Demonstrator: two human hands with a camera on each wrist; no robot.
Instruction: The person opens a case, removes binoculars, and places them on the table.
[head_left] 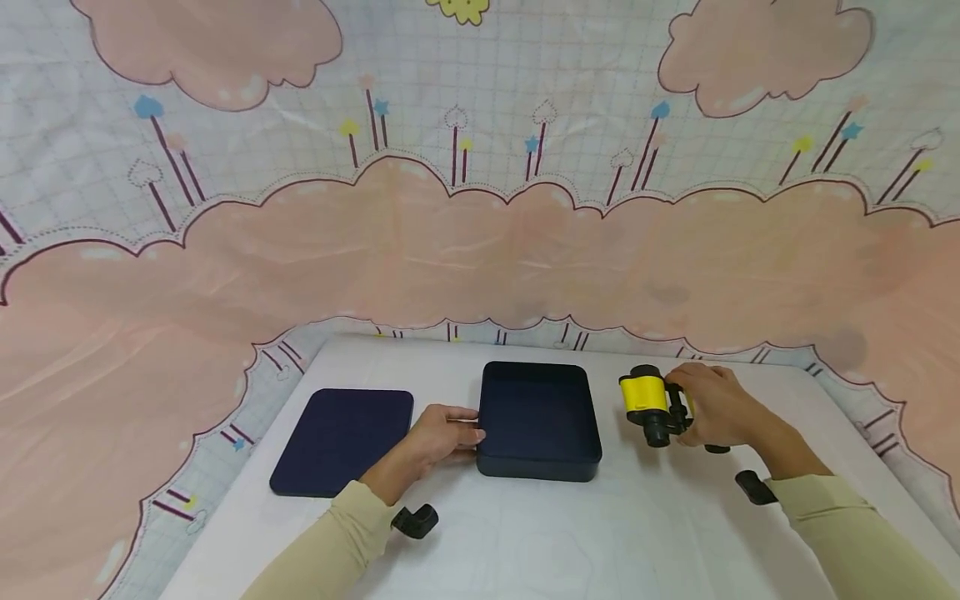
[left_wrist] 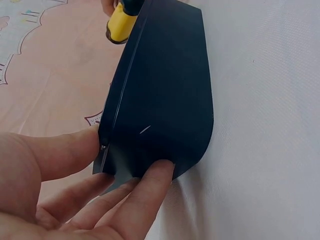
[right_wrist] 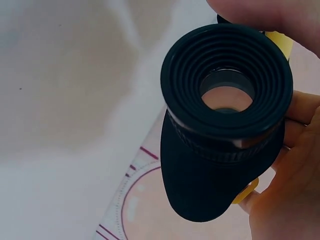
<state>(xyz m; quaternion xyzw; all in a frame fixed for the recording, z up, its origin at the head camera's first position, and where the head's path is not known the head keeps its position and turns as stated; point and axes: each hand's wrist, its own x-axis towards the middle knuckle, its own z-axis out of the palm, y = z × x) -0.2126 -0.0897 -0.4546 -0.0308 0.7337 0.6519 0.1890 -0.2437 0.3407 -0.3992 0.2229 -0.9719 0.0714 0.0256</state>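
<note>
A dark navy, open-topped box stands on the white table, its inside bare. My left hand holds its left wall. In the left wrist view the thumb is at the rim and the fingertips lie against the outer side of the box. To the right of the box, my right hand grips yellow and black binoculars by their right barrel, with a shadow on the table below. The right wrist view shows an eyecup up close, the palm curving round the barrel.
Left of the box lies a flat, dark navy lid-like panel with rounded corners, partly behind the left forearm. The white table meets a cartoon-printed cloth backdrop at the back and sides. Black wrist devices show by both sleeves.
</note>
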